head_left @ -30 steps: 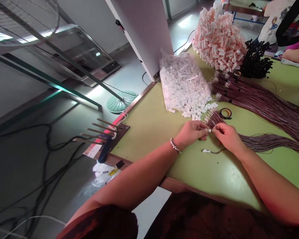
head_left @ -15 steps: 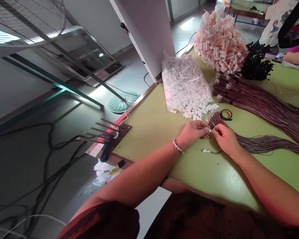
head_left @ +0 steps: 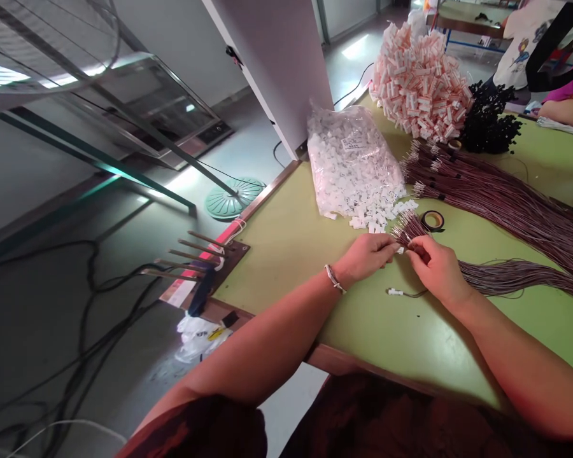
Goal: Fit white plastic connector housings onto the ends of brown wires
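Note:
My left hand [head_left: 375, 254] is closed, its fingertips pinched at a small white plastic connector [head_left: 400, 250]. Close on its right, my right hand [head_left: 432, 262] is also closed, with finger and thumb pinched on a thin dark wire that is mostly hidden by the fingers. Both hands meet just below the metal-tipped ends of a wire bundle [head_left: 409, 224], which runs off to the right beneath my right hand. A second white connector [head_left: 395, 291] lies on the table on a short dark lead leading toward my right wrist.
A clear plastic bag [head_left: 356, 159] spills white connectors behind my hands. A black tape roll [head_left: 432, 221] sits beside the bundle. Further back are more brown wires [head_left: 496, 184], a pinkish-white connector pile [head_left: 420, 83] and black parts [head_left: 491, 117]. Metal prongs [head_left: 181, 254] stick out at the table's left edge.
My left hand has shifted slightly left, and the fingertips of both hands stand a little further apart around the white connector. The view has moved slightly.

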`<state>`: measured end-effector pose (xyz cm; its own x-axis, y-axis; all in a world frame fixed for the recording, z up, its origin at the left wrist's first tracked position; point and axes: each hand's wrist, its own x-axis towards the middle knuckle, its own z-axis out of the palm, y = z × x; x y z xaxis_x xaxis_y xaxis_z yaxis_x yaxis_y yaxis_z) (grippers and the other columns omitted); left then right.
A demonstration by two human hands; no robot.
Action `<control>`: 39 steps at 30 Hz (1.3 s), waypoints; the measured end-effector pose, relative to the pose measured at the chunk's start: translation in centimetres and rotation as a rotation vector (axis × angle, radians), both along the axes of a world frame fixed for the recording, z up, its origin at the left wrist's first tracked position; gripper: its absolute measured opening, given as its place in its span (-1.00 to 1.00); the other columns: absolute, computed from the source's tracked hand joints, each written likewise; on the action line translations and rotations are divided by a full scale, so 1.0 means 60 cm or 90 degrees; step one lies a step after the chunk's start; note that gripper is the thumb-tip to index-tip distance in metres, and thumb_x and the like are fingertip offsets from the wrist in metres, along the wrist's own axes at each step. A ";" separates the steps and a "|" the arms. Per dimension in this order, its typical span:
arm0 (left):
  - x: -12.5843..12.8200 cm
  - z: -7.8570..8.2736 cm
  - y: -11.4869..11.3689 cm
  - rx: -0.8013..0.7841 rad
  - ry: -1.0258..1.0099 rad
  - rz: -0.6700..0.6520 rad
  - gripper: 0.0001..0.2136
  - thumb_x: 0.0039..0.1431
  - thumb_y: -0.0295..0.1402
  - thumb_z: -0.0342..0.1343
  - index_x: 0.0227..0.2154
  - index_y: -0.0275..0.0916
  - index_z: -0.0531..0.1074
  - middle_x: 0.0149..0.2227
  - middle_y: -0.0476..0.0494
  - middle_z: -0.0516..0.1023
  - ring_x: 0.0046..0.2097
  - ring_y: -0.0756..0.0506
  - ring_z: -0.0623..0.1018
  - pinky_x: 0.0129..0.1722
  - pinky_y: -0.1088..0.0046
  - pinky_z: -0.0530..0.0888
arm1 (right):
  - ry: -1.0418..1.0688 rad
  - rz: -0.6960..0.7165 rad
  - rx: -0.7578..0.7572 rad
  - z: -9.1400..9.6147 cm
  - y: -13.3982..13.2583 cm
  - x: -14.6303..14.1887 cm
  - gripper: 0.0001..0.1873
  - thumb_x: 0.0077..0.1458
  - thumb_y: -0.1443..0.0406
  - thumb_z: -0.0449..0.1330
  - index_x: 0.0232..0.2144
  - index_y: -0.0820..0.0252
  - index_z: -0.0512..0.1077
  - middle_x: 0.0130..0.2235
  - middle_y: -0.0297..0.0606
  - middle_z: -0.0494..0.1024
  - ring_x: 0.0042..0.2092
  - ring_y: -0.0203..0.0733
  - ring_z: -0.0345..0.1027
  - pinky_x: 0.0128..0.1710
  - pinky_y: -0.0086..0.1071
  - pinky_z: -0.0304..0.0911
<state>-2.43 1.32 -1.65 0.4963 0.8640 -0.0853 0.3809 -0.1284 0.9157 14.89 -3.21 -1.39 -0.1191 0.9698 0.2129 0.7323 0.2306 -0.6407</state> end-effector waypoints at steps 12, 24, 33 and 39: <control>0.002 -0.003 0.000 0.011 -0.054 0.031 -0.83 0.09 -0.32 0.07 -0.30 -0.29 0.45 -0.55 -0.01 0.43 -0.54 0.06 0.38 -0.53 0.57 0.32 | -0.029 0.001 0.029 0.003 0.003 0.000 -0.82 0.11 0.28 0.03 -0.46 0.16 0.40 -0.46 -0.27 0.48 -0.41 -0.23 0.30 -0.38 -0.40 0.14; -0.003 -0.022 0.002 0.306 0.047 -0.069 -0.81 0.16 -0.36 0.02 -0.29 -0.27 0.52 -0.47 -0.09 0.52 -0.44 0.00 0.48 -0.35 0.47 0.44 | 0.102 -0.013 -0.089 0.000 0.007 0.003 -0.81 0.07 0.24 0.06 -0.46 0.19 0.41 -0.52 -0.35 0.44 -0.46 -0.30 0.24 -0.43 -0.45 0.11; -0.005 -0.026 0.006 -0.002 -0.106 -0.038 -0.81 0.09 -0.36 0.07 -0.31 -0.33 0.51 -0.55 -0.03 0.44 -0.56 0.07 0.44 -0.55 0.58 0.45 | 0.223 -0.034 -0.167 0.004 0.009 0.007 -0.78 -0.01 0.18 0.11 -0.47 0.23 0.43 -0.59 -0.39 0.31 -0.56 -0.37 0.09 -0.56 -0.48 0.06; -0.003 -0.020 0.002 0.073 -0.083 -0.007 -0.83 0.03 -0.39 0.13 -0.32 -0.30 0.53 -0.51 -0.06 0.49 -0.55 0.06 0.44 -0.49 0.54 0.43 | 0.248 -0.079 -0.181 -0.005 0.009 0.007 -0.78 -0.02 0.16 0.12 -0.47 0.21 0.40 -0.61 -0.42 0.26 -0.61 -0.39 0.06 -0.62 -0.48 0.02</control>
<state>-2.59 1.43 -2.83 0.5065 0.8585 0.0799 0.2577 -0.2391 0.9362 15.32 -2.67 -1.68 0.0362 0.9978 -0.0556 0.4374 -0.0659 -0.8969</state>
